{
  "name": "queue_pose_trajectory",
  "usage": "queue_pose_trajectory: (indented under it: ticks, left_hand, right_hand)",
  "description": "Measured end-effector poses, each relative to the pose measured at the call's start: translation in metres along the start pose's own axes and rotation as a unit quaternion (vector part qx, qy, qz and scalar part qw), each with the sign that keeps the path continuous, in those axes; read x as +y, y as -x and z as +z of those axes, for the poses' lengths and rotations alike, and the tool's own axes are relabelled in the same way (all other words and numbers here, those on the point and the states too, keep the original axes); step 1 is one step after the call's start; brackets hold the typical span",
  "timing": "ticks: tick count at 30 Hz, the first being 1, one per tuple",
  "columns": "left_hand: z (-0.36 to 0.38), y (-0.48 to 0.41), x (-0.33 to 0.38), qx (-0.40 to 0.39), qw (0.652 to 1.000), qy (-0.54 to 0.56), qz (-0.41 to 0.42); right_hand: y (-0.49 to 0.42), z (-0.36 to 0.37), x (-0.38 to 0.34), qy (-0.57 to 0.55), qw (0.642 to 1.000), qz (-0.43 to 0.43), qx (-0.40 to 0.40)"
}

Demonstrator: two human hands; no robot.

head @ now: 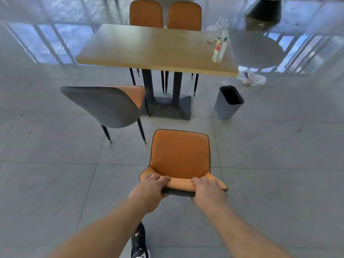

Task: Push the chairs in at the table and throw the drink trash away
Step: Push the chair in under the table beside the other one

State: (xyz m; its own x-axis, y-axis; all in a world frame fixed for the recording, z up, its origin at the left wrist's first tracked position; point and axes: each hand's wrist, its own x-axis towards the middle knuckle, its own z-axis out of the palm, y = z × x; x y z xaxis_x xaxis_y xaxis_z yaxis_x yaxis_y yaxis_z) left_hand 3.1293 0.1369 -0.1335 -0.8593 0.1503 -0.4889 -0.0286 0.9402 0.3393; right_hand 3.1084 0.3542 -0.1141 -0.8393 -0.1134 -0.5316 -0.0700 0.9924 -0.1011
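Observation:
An orange chair (180,155) stands in front of me, well back from the wooden table (149,47). My left hand (151,189) and my right hand (207,189) both grip the top edge of its backrest. A second chair (108,105), grey-backed, stands turned sideways at the table's near left. Two more orange chairs (146,13) are tucked in at the far side. Drink trash sits on the table's right end: a clear plastic cup (211,34), a domed cup with a straw (222,25) and two bottles (219,50).
A grey waste bin (228,103) stands on the tiled floor right of the table's base. A crumpled plastic bag (251,78) lies on the floor beyond it. A round grey table (260,51) is at the right. My shoe (139,243) shows below.

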Motion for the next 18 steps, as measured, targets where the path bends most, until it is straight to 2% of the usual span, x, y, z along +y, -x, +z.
queue_pose_trajectory:
  ticks: [9, 18]
  left_hand:
    - [-0.119, -0.171, -0.063, -0.028, 0.998, -0.006, 0.058]
    - [-0.214, -0.324, -0.061, 0.005, 0.999, 0.004, 0.049]
  right_hand:
    - [-0.159, -0.101, -0.047, -0.007, 1.0, 0.022, 0.01]
    - [-0.32, -0.195, -0.037, -0.009, 0.999, 0.024, 0.032]
